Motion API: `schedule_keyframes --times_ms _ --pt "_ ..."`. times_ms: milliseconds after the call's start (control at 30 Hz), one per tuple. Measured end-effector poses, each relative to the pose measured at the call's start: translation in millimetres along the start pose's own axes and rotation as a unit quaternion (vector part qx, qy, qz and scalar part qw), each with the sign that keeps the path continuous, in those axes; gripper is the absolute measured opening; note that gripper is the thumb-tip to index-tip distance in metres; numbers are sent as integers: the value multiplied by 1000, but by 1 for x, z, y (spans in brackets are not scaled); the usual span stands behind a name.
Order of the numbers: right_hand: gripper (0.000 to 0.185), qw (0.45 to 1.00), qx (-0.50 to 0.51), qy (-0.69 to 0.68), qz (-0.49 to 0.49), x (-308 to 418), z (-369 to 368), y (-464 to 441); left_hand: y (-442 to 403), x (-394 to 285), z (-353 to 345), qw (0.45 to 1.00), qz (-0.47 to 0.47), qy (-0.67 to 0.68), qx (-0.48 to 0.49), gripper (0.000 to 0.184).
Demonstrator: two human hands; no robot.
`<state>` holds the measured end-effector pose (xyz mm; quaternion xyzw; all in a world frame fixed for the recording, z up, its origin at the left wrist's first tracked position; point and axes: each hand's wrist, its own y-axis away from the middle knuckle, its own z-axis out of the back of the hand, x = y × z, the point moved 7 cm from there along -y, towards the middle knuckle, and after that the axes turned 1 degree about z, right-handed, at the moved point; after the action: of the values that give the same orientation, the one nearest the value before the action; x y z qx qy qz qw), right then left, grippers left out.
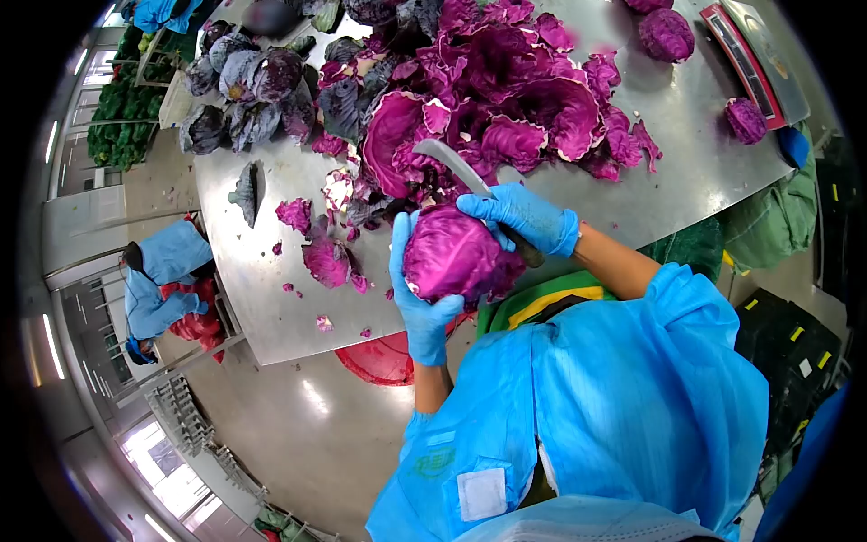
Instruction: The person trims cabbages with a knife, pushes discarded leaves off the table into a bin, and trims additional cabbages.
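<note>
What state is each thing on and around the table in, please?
Table: metal, partly covered
Knife: held, blade bare
Held cabbage: purple, no dark outer leaves showing
Left hand: gloved, cupping the held cabbage
Right hand: gloved, gripping the knife
Purple leaves: loose, heaped
Dark cabbages: dark outer leaves on
Far-right cabbage: purple, resting on the table
</note>
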<state>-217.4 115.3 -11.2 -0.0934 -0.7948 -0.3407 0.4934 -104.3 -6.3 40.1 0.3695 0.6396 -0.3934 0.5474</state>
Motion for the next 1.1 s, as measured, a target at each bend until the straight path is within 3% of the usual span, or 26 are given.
schedule_keyframes --times_ms 33,67,100,167,267,367,400,433,500,533,633,667,700,733,767,800,867,900,933,1033,1067,1100 --pt "57 1000 6 -23 1 0 0 2 2 19 14 998 44 9 -41 116" --pt "56 999 12 -43 4 2 4 4 8 39 18 966 131 221 -36 106" --pt "55 998 20 -63 6 4 7 8 15 51 15 882 210 421 -33 96" --pt "54 991 62 -116 20 11 6 16 22 54 18 949 208 236 -10 89" --pt "51 993 -36 -100 50 -3 21 29 31 65 6 978 200 -55 29 78" --pt "49 993 -60 -93 49 -32 26 48 31 72 -14 962 220 129 98 69" --pt "47 994 -49 -93 38 -42 24 50 30 68 -25 855 223 451 127 66" --pt "49 994 -51 -94 36 -49 23 54 27 58 -29 649 200 720 142 63" --pt "53 993 -57 -97 33 -55 22 60 25 61 -34 586 204 770 151 60" --pt "46 994 -33 -99 43 -51 20 62 25 61 -35 553 206 792 156 58" --pt "47 993 -18 -112 25 -47 13 66 26 66 -32 578 219 773 143 57" --pt "45 990 -22 -136 38 -50 12 63 28 76 -16 836 189 512 59 63" --pt "44 993 -33 -100 55 -42 12 64 35 82 0 961 234 150 -14 69" --pt "44 995 -44 -64 70 -31 10 65 35 83 12 904 238 349 -59 68" --pt "43 994 -54 -27 86 -22 10 65 33 83 20 807 232 533 -102 67" --pt "41 995 -46 -16 88 -18 10 62 37 88 39 837 259 428 -221 81" --pt "40 997 -32 51 57 -20 6 54 29 67 42 951 176 122 -222 88" --pt "40 995 -29 84 40 -22 4 51 23 56 36 968 127 -38 -211 91" --pt "34 995 -42 74 53 -20 0 50 20 48 27 963 81 -167 -193 104" --pt "27 955 -87 241 152 -35 -4 30 16 24 6 940 88 -325 -50 114" --pt "25 898 -155 322 256 -36 1 28 14 23 1 914 92 -395 26 122" --pt "25 908 -148 309 242 -37 7 25 12 21 0 907 61 -416 30 122"
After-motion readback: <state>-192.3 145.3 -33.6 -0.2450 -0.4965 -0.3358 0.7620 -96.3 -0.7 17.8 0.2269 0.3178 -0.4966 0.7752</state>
